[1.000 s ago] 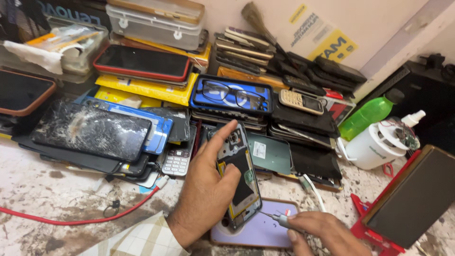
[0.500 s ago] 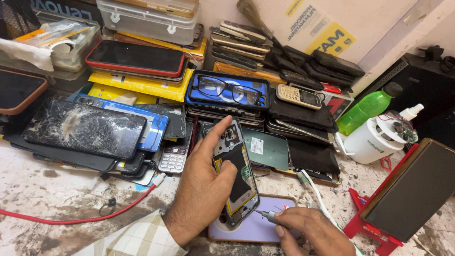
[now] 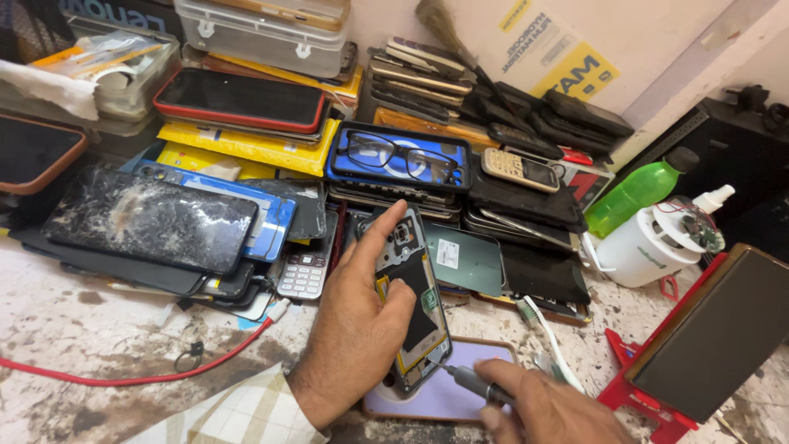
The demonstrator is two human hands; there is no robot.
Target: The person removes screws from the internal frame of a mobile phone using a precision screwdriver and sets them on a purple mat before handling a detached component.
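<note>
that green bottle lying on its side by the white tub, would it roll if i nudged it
Probably: the green bottle is round and lies tilted on its side. It leans against the white tub, which may stop it. It looks like light plastic.

A phone repair workshop: stacked phones (image 3: 427,66) and cracked screens (image 3: 148,215) crowd the stained bench (image 3: 74,329).

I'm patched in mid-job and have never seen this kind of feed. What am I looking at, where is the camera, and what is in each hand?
There is no machine here: a person works with two bare hands, filmed by one camera on their head looking down. The left hand holds an opened phone upright, its insides showing. The right hand has a grip on a small screwdriver, tip at the phone's lower edge. Beneath lies a lilac phone case on a stained worktop. Behind are stacked phones, eyeglasses, a green bottle and a red cable.
</note>
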